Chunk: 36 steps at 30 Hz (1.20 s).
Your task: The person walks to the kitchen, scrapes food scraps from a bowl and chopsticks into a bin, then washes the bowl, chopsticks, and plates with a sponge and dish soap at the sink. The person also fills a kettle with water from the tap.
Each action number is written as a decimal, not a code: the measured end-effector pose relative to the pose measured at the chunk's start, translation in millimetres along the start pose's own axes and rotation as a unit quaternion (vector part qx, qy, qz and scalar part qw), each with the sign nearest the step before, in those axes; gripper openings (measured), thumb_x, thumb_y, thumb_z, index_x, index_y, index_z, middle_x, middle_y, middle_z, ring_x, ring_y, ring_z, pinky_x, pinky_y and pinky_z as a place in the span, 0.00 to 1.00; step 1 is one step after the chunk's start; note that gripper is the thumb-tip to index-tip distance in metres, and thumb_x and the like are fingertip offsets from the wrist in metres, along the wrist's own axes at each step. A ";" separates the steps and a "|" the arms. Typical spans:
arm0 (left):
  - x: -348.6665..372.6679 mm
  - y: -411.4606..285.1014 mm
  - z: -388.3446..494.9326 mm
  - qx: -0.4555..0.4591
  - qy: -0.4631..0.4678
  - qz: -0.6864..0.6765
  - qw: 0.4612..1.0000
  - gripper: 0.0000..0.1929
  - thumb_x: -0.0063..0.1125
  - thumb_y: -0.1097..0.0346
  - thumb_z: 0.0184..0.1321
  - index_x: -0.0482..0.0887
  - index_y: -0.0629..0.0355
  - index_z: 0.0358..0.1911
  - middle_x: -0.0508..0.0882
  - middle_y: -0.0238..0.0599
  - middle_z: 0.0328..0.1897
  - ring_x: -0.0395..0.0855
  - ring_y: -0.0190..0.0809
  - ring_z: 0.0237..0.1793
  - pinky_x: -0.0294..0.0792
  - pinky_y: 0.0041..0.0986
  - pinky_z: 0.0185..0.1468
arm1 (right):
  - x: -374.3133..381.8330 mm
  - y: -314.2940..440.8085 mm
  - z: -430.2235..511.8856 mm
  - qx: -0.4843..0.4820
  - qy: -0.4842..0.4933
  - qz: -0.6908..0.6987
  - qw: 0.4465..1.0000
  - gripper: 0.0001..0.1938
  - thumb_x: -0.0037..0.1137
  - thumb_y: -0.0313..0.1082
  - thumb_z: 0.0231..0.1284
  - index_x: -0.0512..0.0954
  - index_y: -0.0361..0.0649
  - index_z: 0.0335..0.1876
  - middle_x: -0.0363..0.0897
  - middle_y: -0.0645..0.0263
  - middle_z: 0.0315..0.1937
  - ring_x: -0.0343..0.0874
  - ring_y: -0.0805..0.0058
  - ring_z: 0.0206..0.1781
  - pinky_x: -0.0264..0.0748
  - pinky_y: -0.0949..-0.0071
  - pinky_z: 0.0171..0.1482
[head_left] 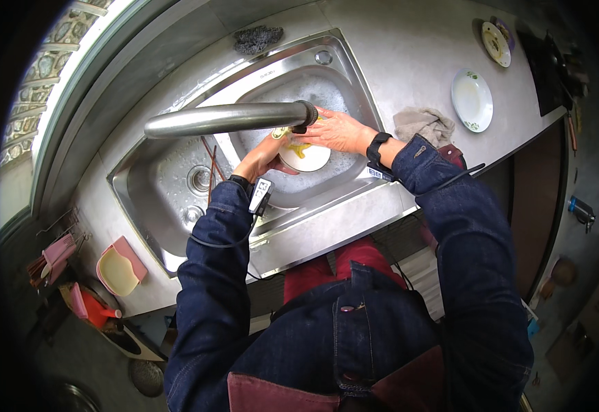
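Note:
My left hand (262,158) holds a small white bowl or plate (307,158) with yellow on it, over the soapy water (348,165) of the right sink basin. My right hand (338,133) lies across the top of the dish, fingers pointing left. The metal faucet spout (227,119) passes above and hides part of the dish and some fingertips. A small yellowish patterned thing (280,132) shows beside the spout's end; I cannot tell whether it belongs to the dish. Brown chopsticks (212,172) lie in the left basin (147,193).
A dark scouring pad (258,39) sits behind the sink. On the right counter are a crumpled cloth (423,125), a white oval plate (472,100) and a soiled plate (496,44). A pink-and-cream container (118,270) and a pink utensil holder (58,256) stand at left.

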<state>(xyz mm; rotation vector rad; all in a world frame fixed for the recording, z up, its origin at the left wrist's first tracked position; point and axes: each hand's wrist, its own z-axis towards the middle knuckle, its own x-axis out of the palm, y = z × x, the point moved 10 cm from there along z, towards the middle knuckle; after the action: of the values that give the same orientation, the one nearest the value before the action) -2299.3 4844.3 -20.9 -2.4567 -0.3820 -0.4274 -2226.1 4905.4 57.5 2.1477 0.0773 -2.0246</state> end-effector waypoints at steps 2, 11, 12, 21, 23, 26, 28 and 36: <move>2.5 -5.8 -4.2 0.011 0.019 0.005 1.000 0.24 0.41 0.50 0.72 0.67 0.55 0.66 0.77 0.45 0.61 0.85 0.47 0.50 0.86 0.41 0.37 | -3.6 3.0 -3.1 -0.007 -0.027 0.006 1.000 0.21 0.51 0.31 0.60 0.74 0.56 0.60 0.69 0.75 0.66 0.63 0.80 0.72 0.48 0.57 0.77; -38.2 -42.3 -0.3 0.265 -0.332 0.222 0.878 0.21 0.62 0.62 0.61 0.79 0.61 0.56 0.84 0.46 0.49 0.80 0.45 0.53 0.71 0.37 0.59 | 75.4 -35.8 -39.0 0.424 -0.102 0.619 0.653 0.15 0.56 0.26 0.61 0.79 0.36 0.54 0.83 0.54 0.48 0.80 0.63 0.54 0.73 0.69 0.56; -35.6 -51.9 -6.3 0.331 -0.355 0.258 0.835 0.23 0.63 0.62 0.61 0.76 0.62 0.59 0.83 0.47 0.50 0.79 0.46 0.56 0.66 0.37 0.63 | 72.4 -52.2 -46.3 0.465 -0.127 0.563 0.671 0.15 0.56 0.26 0.61 0.78 0.35 0.53 0.83 0.53 0.48 0.80 0.61 0.54 0.73 0.69 0.57; -50.2 -32.5 24.6 0.384 -0.423 0.210 0.793 0.43 0.68 0.56 0.52 0.59 0.62 0.70 0.65 0.58 0.64 0.60 0.58 0.67 0.50 0.47 0.71 | 83.4 -54.6 -48.8 0.437 0.121 0.184 0.872 0.31 0.53 0.19 0.49 0.66 0.38 0.64 0.67 0.46 0.64 0.67 0.52 0.65 0.69 0.57 0.61; -55.5 -12.0 42.8 0.365 -0.377 0.105 0.845 0.38 0.66 0.57 0.54 0.62 0.62 0.67 0.68 0.57 0.62 0.64 0.57 0.64 0.55 0.47 0.68 | 102.4 -61.0 -64.3 0.525 0.117 0.282 0.795 0.23 0.52 0.22 0.52 0.72 0.35 0.57 0.75 0.46 0.51 0.74 0.53 0.57 0.71 0.60 0.56; -60.3 30.8 77.4 0.253 -0.248 -0.141 0.924 0.31 0.63 0.57 0.57 0.68 0.62 0.62 0.73 0.55 0.58 0.70 0.54 0.60 0.62 0.46 0.64 | 110.2 -65.6 -88.5 0.646 -0.058 0.504 0.571 0.12 0.48 0.29 0.62 0.78 0.32 0.46 0.80 0.51 0.34 0.79 0.60 0.40 0.71 0.64 0.45; -55.5 44.5 92.5 0.191 -0.168 -0.286 0.924 0.26 0.61 0.57 0.59 0.71 0.61 0.58 0.76 0.54 0.56 0.74 0.53 0.57 0.66 0.46 0.61 | 85.9 -62.3 -74.4 0.571 -0.093 0.540 0.611 0.13 0.49 0.32 0.67 0.77 0.32 0.48 0.80 0.53 0.36 0.78 0.63 0.44 0.70 0.65 0.46; 12.7 50.0 58.1 0.036 -0.060 -0.563 0.824 0.17 0.53 0.57 0.68 0.80 0.61 0.52 0.83 0.49 0.53 0.84 0.49 0.52 0.78 0.45 0.56 | -57.2 17.3 -18.5 0.215 -0.156 0.292 0.919 0.28 0.56 0.30 0.60 0.67 0.45 0.69 0.52 0.51 0.75 0.54 0.49 0.75 0.53 0.58 0.75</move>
<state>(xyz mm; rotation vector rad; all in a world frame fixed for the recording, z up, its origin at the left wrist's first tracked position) -2257.3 4843.4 -86.2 -1.9203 -1.8739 -0.6855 -2208.7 4896.8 116.9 1.7010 -1.0115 -2.0822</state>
